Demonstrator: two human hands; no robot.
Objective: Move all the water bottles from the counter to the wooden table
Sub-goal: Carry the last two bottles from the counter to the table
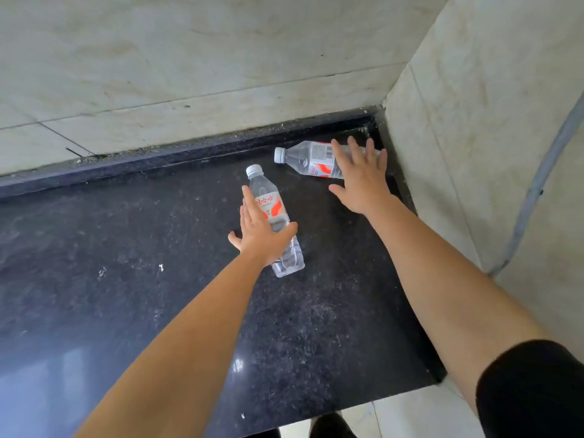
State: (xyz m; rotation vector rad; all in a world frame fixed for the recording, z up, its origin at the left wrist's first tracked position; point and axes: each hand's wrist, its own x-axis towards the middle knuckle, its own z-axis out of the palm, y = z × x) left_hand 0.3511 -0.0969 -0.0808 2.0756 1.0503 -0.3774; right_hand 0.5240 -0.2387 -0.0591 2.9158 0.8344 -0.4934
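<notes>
Two clear water bottles with white caps and red-and-white labels lie on their sides on the black stone counter (126, 235). The near bottle (267, 197) lies mid-counter, cap pointing away from me. My left hand (260, 229) is spread over its lower half, fingers straight and thumb out to the right, not closed round it. The far bottle (308, 159) lies in the back right corner, cap pointing left. My right hand (360, 178) hovers over its base end with fingers spread and straight, hiding that end.
Pale tiled walls (189, 58) close the counter at the back and on the right (474, 121). A grey pipe (543, 172) runs down the right wall. The counter's front edge is near my feet, with light floor tiles (395, 418) below.
</notes>
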